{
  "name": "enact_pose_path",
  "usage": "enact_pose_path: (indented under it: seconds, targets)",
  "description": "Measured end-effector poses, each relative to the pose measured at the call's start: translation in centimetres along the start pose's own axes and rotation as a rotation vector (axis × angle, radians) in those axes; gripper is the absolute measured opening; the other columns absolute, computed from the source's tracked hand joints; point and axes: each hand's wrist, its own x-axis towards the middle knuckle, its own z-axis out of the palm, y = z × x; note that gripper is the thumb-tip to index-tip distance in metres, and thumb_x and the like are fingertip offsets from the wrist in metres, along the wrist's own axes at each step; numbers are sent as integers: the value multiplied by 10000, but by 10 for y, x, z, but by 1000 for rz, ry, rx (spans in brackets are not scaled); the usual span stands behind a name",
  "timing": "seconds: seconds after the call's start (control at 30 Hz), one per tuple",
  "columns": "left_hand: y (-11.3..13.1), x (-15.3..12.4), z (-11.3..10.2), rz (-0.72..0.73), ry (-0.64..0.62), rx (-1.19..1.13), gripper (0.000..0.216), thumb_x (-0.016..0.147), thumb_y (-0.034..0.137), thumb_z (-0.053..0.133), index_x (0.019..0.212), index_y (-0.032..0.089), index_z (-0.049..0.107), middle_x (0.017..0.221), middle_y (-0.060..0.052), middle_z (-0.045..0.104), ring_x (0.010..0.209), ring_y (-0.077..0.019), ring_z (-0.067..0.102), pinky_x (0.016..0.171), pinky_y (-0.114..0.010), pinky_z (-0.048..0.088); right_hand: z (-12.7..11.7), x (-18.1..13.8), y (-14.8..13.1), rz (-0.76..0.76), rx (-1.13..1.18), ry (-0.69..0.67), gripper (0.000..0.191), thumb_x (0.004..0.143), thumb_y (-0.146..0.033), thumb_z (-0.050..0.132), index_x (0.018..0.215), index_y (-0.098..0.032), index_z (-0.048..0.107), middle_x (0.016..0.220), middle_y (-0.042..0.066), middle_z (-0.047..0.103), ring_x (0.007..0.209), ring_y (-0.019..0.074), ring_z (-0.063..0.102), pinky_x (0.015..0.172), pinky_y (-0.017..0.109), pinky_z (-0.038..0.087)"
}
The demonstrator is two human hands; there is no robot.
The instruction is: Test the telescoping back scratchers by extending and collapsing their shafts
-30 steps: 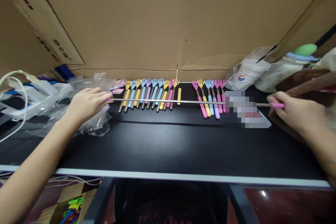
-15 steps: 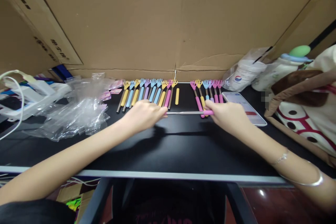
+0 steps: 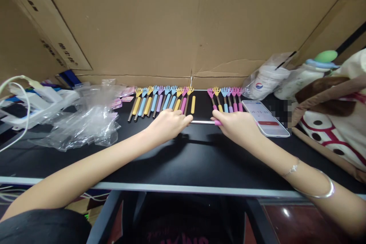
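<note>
A back scratcher (image 3: pixel 202 122) with a thin metal rod lies level between my hands, above the black desk. My left hand (image 3: pixel 170 124) is closed around its left end, which is hidden in the fingers. At the other end, my right hand (image 3: pixel 236 124) grips the pink handle, of which only a short piece shows. Behind my left hand lies a row of back scratchers (image 3: pixel 156 103) with yellow, blue, purple and pink claw heads. A loose yellow grip (image 3: pixel 193 105) rests at that row's right end. Another group of back scratchers (image 3: pixel 225 97) lies beyond my right hand.
Crumpled clear plastic bags (image 3: pixel 85 122) cover the desk's left part, near a white power strip (image 3: pixel 57 101). A phone (image 3: pixel 267 119) lies right of my right hand. Behind it stand a bagged cup (image 3: pixel 268 80) and a fabric bag (image 3: pixel 334 114). A cardboard wall (image 3: pixel 183 26) closes off the back.
My hands have come closer together, and the visible stretch of metal rod between them is shorter. Both hands still hold the back scratcher.
</note>
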Motion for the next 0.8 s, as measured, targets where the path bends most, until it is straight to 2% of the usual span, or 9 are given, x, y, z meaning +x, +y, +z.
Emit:
enact_pose_path:
  seconds: [0.13, 0.3, 0.43, 0.53, 0.6, 0.73, 0.8]
  targets:
    - [2, 3, 0, 36, 44, -6, 89, 906, 191, 464, 852, 183, 534, 642, -7, 580, 632, -157, 578, 552, -262, 328, 1, -2, -6, -121, 47, 106, 203, 885, -246, 395, 829, -193, 583, 649, 8, 652, 517, 113, 552, 483, 257, 104]
    - [5, 1, -3, 64, 87, 17, 84, 901, 181, 467, 839, 192, 523, 615, 15, 563, 588, -147, 563, 542, -267, 326, 4, -3, -17, -227, 30, 284, 295, 924, -324, 382, 719, -184, 541, 545, -22, 572, 453, 96, 479, 488, 257, 109]
    - [-4, -11, -4, 53, 74, 32, 100, 903, 188, 465, 838, 195, 540, 611, 20, 567, 572, -136, 556, 530, -262, 322, 6, -1, -7, -282, 9, 328, 292, 919, -301, 387, 698, -183, 536, 543, -22, 559, 469, 93, 451, 514, 252, 152]
    - [-30, -31, -5, 22, 80, 122, 132, 888, 142, 455, 828, 198, 560, 643, 10, 597, 631, -142, 576, 559, -266, 346, 10, -3, 22, -249, -3, 247, 291, 902, -260, 366, 677, -182, 534, 576, -1, 581, 506, 101, 452, 535, 252, 183]
    - [-54, -50, -6, -8, 31, 223, 188, 887, 117, 426, 810, 204, 574, 682, -4, 621, 678, -148, 580, 595, -273, 361, 17, -9, 53, -212, -44, 142, 308, 900, -277, 350, 668, -185, 531, 591, 24, 583, 555, 117, 467, 553, 257, 199]
    - [-103, -93, -9, -90, -27, 426, 219, 924, 166, 372, 854, 213, 575, 768, -3, 650, 762, -160, 554, 672, -273, 380, 36, -32, 119, -14, -90, -25, 282, 882, -299, 343, 683, -193, 513, 703, 69, 616, 643, 146, 499, 556, 267, 204]
    - [-117, -108, -10, -140, -55, 469, 222, 938, 188, 353, 874, 222, 563, 747, 7, 637, 744, -157, 527, 635, -264, 360, 45, -46, 143, 80, -97, -64, 255, 872, -306, 348, 687, -197, 486, 709, 78, 603, 665, 160, 506, 564, 265, 224]
